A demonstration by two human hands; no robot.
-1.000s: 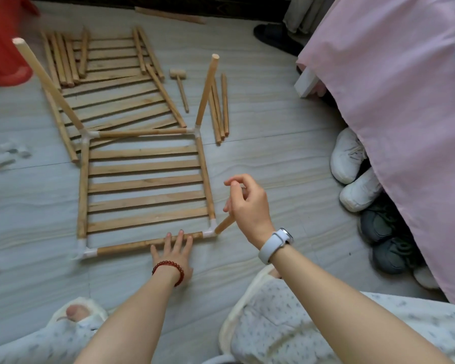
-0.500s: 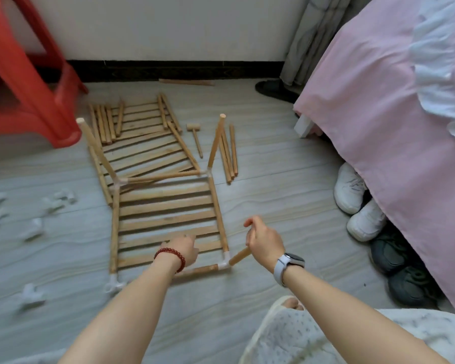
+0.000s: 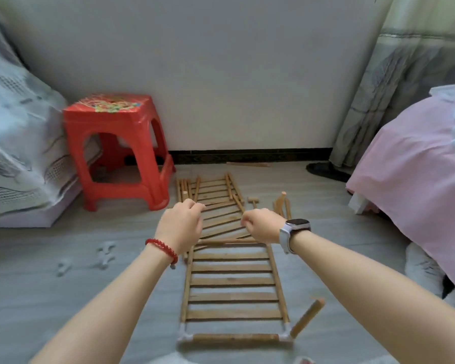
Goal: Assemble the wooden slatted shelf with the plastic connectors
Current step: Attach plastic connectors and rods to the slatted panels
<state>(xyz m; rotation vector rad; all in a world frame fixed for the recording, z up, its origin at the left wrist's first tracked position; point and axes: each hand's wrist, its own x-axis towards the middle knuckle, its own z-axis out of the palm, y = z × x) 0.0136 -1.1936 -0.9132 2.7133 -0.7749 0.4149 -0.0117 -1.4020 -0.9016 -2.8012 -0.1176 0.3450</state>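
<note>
The slatted wooden shelf panel (image 3: 231, 281) lies flat on the floor in front of me. White plastic connectors (image 3: 185, 336) cap its near corners, and a short post (image 3: 306, 320) slants up from the near right one. My left hand (image 3: 180, 224) hovers over the far left corner with its fingers curled; a post tip (image 3: 185, 192) shows just above its knuckles, and whether the hand grips that post is hidden. My right hand (image 3: 263, 224) hovers over the far right corner, fingers curled, with nothing seen in it. Behind its wrist stands the far right post (image 3: 283, 197).
A second slatted panel (image 3: 216, 195), loose rods and a small wooden mallet (image 3: 253, 200) lie beyond the shelf. Loose white connectors (image 3: 104, 254) sit on the floor at left. A red plastic stool (image 3: 116, 143) stands back left, a pink-covered bed (image 3: 418, 166) at right.
Both hands left the near edge of the shelf and reached to its far end. The right hand let go of the short near-right post. My view tilted up toward the wall.
</note>
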